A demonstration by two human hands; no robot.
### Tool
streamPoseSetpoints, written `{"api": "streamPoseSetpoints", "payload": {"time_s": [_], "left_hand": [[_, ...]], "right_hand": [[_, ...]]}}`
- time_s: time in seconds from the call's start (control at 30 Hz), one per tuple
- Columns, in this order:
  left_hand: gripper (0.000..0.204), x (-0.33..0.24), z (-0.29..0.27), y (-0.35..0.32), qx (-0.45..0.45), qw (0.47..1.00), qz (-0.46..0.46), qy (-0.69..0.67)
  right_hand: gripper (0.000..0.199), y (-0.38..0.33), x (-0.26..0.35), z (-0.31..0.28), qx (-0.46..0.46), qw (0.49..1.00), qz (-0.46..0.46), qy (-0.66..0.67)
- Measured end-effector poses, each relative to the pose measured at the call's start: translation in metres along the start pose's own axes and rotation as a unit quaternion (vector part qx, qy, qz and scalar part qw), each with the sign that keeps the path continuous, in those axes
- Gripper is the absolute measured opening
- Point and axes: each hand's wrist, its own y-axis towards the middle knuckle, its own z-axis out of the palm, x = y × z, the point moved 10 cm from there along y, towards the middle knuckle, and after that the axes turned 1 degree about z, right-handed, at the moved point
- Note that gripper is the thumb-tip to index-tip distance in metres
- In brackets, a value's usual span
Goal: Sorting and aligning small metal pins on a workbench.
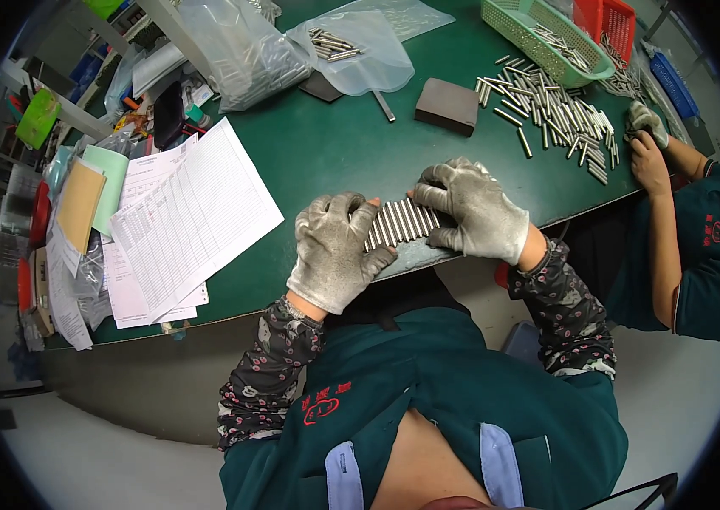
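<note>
we see a row of metal pins (400, 223) at the near edge of the surface (334, 157), slim, smooth, shiny cylinders lying side by side in a tight, ribbed band. a pale grey-blue patch (411, 257) shows just below them, its texture too small for us to make out. our left grip (332, 246) is closed about the row's left end, fingers curled over the far side and thumb along the near side. our right grip (474, 211) is likewise grasping the right end, so the pins sit between the two. both wear soft, pale knitted gloves smudged grey, with some bare fingertips showing, below dark patterned fabric sleeves (249, 374).

beyond, on the smooth, matt green top, we find a dark, flat-faced block (447, 104) and, to its right, a loose heap of pins (555, 110), glossy and pointing every way. behind the heap stand a pale green lattice basket (594, 75) and a red plastic basket (621, 25). near the far side, a cloudy, limp plastic sheet (377, 64) carries more pins beside a crinkled, see-through bag (245, 55). to our left, flat printed papers (194, 217) overlap. at far right, we see a co-worker's bare hand (650, 161) near the heap.
</note>
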Motion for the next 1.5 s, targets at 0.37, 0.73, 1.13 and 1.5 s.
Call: {"api": "streamPoseSetpoints", "payload": {"time_s": [0.37,0.73,1.13,1.5], "left_hand": [[0.063,0.003,0.006,0.002,0.043,0.998,-0.033,-0.023],[0.112,0.033,-0.012,-0.046,0.030,0.994,-0.023,-0.098],[0.098,0.024,0.005,-0.031,0.197,0.977,-0.070,0.032],[0.102,0.014,0.002,-0.038,0.097,0.994,-0.030,-0.030]], "right_hand": [[0.064,0.002,0.005,0.004,0.022,0.999,0.021,-0.041],[0.083,0.024,0.065,0.052,0.097,0.955,-0.279,-0.031],[0.070,0.032,0.059,0.039,0.137,0.938,-0.318,0.005],[0.069,0.029,0.063,0.052,0.193,0.938,-0.286,-0.023]]}}
